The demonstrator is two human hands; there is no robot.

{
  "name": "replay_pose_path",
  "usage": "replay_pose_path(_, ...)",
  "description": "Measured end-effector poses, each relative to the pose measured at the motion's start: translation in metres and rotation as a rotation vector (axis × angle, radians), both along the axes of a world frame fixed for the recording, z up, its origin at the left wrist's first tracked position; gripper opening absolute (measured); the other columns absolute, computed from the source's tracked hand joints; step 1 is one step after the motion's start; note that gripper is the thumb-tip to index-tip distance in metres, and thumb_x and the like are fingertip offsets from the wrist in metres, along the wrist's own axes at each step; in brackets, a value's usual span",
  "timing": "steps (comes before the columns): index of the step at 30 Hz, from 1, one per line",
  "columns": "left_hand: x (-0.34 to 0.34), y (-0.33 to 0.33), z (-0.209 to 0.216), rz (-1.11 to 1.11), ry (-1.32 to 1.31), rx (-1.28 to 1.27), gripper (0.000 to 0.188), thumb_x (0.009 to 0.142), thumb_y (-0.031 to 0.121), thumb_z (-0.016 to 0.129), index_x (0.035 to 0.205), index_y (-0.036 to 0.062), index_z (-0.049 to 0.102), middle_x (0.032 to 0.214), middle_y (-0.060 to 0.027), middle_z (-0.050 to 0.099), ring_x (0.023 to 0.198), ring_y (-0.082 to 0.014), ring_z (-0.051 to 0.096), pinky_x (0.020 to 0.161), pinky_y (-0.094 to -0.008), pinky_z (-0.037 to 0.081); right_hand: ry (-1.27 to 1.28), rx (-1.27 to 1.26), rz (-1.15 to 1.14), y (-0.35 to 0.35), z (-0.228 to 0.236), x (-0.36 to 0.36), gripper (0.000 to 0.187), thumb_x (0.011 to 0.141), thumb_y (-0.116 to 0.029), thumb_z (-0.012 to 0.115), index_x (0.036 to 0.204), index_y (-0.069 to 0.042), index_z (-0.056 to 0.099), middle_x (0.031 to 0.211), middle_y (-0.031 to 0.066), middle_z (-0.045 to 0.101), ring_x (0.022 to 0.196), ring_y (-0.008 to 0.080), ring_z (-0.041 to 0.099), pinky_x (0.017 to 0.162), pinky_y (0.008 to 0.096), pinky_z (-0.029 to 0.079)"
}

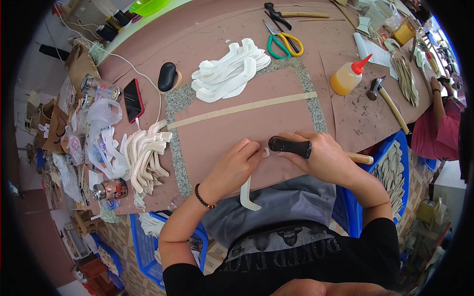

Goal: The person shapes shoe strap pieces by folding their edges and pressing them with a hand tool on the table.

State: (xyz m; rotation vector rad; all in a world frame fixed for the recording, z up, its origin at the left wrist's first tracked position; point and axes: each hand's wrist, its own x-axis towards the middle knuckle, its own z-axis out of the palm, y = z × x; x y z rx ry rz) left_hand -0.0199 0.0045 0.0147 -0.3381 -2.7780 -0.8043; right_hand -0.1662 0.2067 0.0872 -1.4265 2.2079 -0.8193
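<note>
My left hand pinches one end of a white curved strip, whose other end hangs down past the front edge of the table. A small tip of the strip shows beyond my fingers. Close beside it, my right hand grips a hammer around its black head. The hammer's wooden handle sticks out to the right behind my hand. Farther back lies a heap of white curved strips. Left of the board-like work area is a pile of cream strips, some with folded edges.
A narrow beige tape crosses the work surface. Scissors, a glue bottle and another hammer lie beyond. At left are a phone and a jar. Blue baskets stand below; a person in pink is at right.
</note>
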Motion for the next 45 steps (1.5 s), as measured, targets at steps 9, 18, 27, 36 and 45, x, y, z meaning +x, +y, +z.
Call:
replay_pose_path(9,0.005,-0.002,0.004,-0.078,0.058,-0.227,0.028,0.084,0.006,0.066,0.110,-0.0048,0.068,0.101,-0.0095,0.060,0.096,-0.0251,0.057,0.081,-0.0368,0.054,0.088,0.130,0.007,-0.015,0.003,-0.001,0.039,0.092,-0.024,0.073,0.127,-0.007,0.068,0.102,0.0177,0.073,0.088,0.0408,0.069,0.079,0.0450,0.057)
replay_pose_path(18,0.016,-0.001,-0.007,0.020,0.101,-0.104,0.031,0.084,0.008,0.065,0.113,-0.0034,0.068,0.107,-0.0106,0.062,0.100,-0.0264,0.058,0.085,-0.0377,0.048,0.100,0.170,0.039,-0.025,0.007,0.000,0.037,0.091,-0.024,0.074,0.125,-0.009,0.069,0.101,0.0166,0.073,0.088,0.0403,0.070,0.078,0.0451,0.057)
replay_pose_path(27,0.015,-0.006,-0.009,0.086,0.103,0.075,0.025,0.080,0.003,0.073,0.104,-0.0006,0.071,0.101,-0.0087,0.061,0.098,-0.0263,0.058,0.088,-0.0391,0.046,0.093,0.177,0.034,-0.029,0.012,0.000,0.034,0.092,-0.019,0.073,0.124,-0.008,0.069,0.099,0.0166,0.073,0.089,0.0405,0.069,0.076,0.0459,0.056)
replay_pose_path(36,0.016,-0.010,-0.005,-0.010,0.080,-0.048,0.023,0.081,0.004,0.072,0.104,0.0017,0.071,0.099,-0.0066,0.060,0.096,-0.0246,0.058,0.094,-0.0409,0.043,0.085,0.112,0.059,-0.027,0.007,0.004,0.037,0.091,-0.018,0.073,0.126,-0.009,0.067,0.099,0.0156,0.073,0.087,0.0404,0.069,0.075,0.0462,0.056)
replay_pose_path(45,0.026,-0.001,-0.009,0.146,0.110,-0.043,0.024,0.081,0.005,0.072,0.105,0.0026,0.070,0.102,-0.0062,0.062,0.098,-0.0233,0.059,0.093,-0.0407,0.041,0.082,0.090,0.072,-0.035,0.008,0.005,0.034,0.090,-0.018,0.074,0.122,-0.007,0.069,0.099,0.0163,0.073,0.086,0.0407,0.069,0.074,0.0464,0.056)
